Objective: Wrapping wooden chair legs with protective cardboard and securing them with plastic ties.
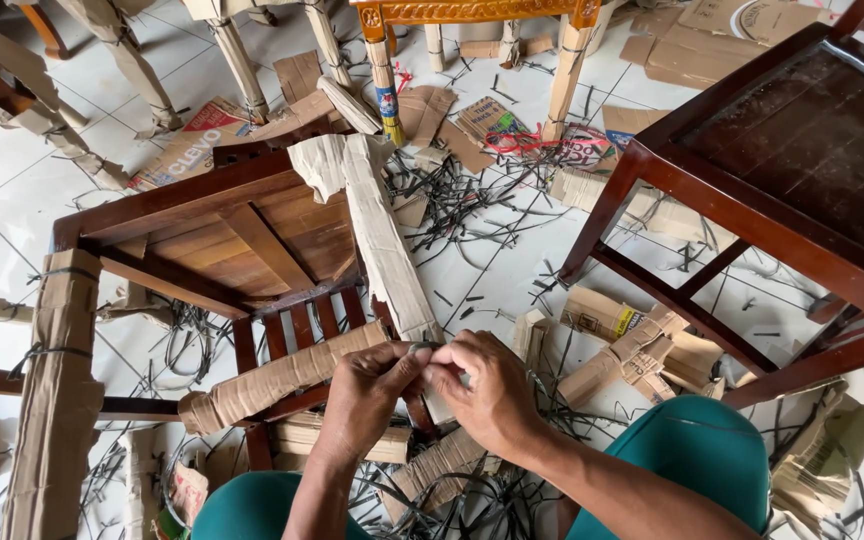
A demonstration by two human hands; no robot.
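Note:
A dark wooden chair (pixel 202 215) lies overturned on the floor in front of me, its legs and rails partly wrapped in brown cardboard. One cardboard-wrapped leg (pixel 382 240) runs from the upper middle down to my hands. My left hand (pixel 367 390) and my right hand (pixel 487 385) meet at the lower end of that leg, fingertips pinching a thin dark strap (pixel 422 348) around the cardboard. A second wrapped rail (pixel 272 380) extends left from my left hand. My knees in green fabric (pixel 697 450) frame the bottom.
A dark wooden table (pixel 802 170) stands at the right. Black strap offcuts (pixel 462 200) and cardboard scraps (pixel 617 340) litter the white tiled floor. Other wrapped furniture legs (pixel 132 60) stand at the top, and a wrapped post (pixel 52 400) rises at the left.

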